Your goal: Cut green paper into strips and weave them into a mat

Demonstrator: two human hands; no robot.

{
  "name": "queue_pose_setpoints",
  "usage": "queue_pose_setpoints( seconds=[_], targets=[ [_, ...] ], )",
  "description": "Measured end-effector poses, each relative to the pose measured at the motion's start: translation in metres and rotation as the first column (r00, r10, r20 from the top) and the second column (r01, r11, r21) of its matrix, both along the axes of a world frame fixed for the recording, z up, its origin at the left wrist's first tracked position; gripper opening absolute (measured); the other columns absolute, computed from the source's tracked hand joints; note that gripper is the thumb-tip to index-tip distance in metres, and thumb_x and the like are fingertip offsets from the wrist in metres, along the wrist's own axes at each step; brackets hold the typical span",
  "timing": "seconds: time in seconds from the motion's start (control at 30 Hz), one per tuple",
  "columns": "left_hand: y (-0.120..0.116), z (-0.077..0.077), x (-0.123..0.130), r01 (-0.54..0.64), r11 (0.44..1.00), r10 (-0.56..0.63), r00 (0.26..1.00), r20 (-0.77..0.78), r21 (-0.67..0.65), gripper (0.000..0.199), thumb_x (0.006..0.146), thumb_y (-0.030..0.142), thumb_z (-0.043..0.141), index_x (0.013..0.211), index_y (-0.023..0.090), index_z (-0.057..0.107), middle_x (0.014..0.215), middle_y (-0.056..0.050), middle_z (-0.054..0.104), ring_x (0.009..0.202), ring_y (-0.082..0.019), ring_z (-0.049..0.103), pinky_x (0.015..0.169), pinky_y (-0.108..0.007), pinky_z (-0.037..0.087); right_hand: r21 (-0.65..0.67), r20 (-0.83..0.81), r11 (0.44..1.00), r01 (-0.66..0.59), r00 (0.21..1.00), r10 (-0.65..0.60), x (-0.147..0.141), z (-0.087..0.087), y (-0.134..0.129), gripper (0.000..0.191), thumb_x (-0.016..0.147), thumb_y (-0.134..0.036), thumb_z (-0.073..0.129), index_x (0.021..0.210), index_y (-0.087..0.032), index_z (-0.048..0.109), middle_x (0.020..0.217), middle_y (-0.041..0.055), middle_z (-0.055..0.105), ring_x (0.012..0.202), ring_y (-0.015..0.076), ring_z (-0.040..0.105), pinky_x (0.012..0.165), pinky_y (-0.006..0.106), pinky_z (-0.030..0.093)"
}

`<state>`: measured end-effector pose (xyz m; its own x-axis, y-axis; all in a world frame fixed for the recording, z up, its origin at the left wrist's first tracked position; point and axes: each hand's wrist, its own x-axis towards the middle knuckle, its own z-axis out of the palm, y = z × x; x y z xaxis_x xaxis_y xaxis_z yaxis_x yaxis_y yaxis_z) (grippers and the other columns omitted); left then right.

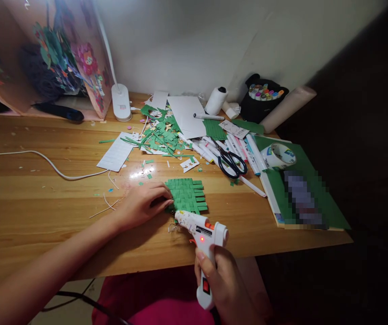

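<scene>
While left hand point(144, 204), fingers closed, pinches near edge of woven green paper point(185, 194), right hand point(226, 275) wraps glue gun point(207, 234) handle. Paper lies ahead of right hand; nozzle contact hard to tell. Best: weave flat, skin off hot tip, gentle squeezes.

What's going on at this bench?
A person is working at a wooden table. The right hand grips a white hot glue gun with its red light on, nozzle at the near left corner of a woven green paper square. The left hand holds that square's left edge. Black-handled scissors, markers and green paper scraps lie behind.
</scene>
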<state>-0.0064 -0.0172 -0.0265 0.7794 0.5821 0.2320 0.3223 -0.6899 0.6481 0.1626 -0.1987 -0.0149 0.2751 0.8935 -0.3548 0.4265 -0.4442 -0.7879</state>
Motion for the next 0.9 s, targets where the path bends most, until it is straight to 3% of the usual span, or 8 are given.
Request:
queue_pose_setpoints(
  seconds=[0.27, 0.37, 0.6, 0.9],
  targets=[
    [0.0002, -0.0005, -0.0005, 0.001, 1.0, -0.001, 1.0, 0.001, 0.002, 0.014, 0.09, 0.022, 0.049, 0.085, 0.016, 0.061, 0.087, -0.004, 0.065, 0.08, -0.014, 0.058, 0.072, -0.027, 0.047, -0.083, 0.027, 0.996, 0.026, 0.999, -0.023, 0.0066, 0.0029, 0.0035, 0.052, 0.077, -0.062, 0.049, 0.082, -0.015, 0.068, 0.068, 0.0079, 0.067, 0.064, 0.0205, 0.062, 0.059, 0.026, 0.046],
    [-0.0002, -0.0006, -0.0007, -0.007, 1.0, 0.008, 1.0, -0.007, 0.001, 0.014, 0.09, 0.024, 0.05, 0.085, 0.016, 0.061, 0.086, -0.005, 0.064, 0.08, -0.014, 0.058, 0.071, -0.027, 0.047, -0.089, -0.003, 0.993, 0.073, 0.997, -0.074, 0.0055, 0.0019, -0.0003, 0.05, 0.078, -0.061, 0.049, 0.082, -0.014, 0.066, 0.068, 0.0078, 0.066, 0.061, 0.0188, 0.061, 0.054, 0.024, 0.045],
    [-0.0008, 0.0007, -0.0006, -0.014, 1.0, 0.014, 1.0, -0.018, -0.005, 0.015, 0.089, 0.024, 0.05, 0.085, 0.017, 0.062, 0.085, -0.004, 0.064, 0.079, -0.014, 0.059, 0.071, -0.027, 0.047, -0.083, -0.078, 0.996, 0.028, 0.996, -0.034, 0.0016, 0.0052, 0.0026, 0.049, 0.083, -0.06, 0.04, 0.066, -0.017, 0.056, 0.052, 0.0019, 0.055, 0.046, 0.0131, 0.051, 0.046, 0.021, 0.04],
    [-0.0008, 0.0019, 0.0002, -0.018, 1.0, 0.018, 1.0, -0.018, 0.004, 0.014, 0.089, 0.023, 0.05, 0.085, 0.017, 0.062, 0.084, -0.005, 0.064, 0.078, -0.014, 0.06, 0.07, -0.026, 0.048, -0.049, -0.094, 0.999, 0.013, 0.995, -0.018, -0.002, 0.01, 0.0064, 0.053, 0.085, -0.059, 0.038, 0.058, -0.017, 0.055, 0.047, 0.0014, 0.052, 0.044, 0.0119, 0.048, 0.046, 0.021, 0.039]
  ],
)
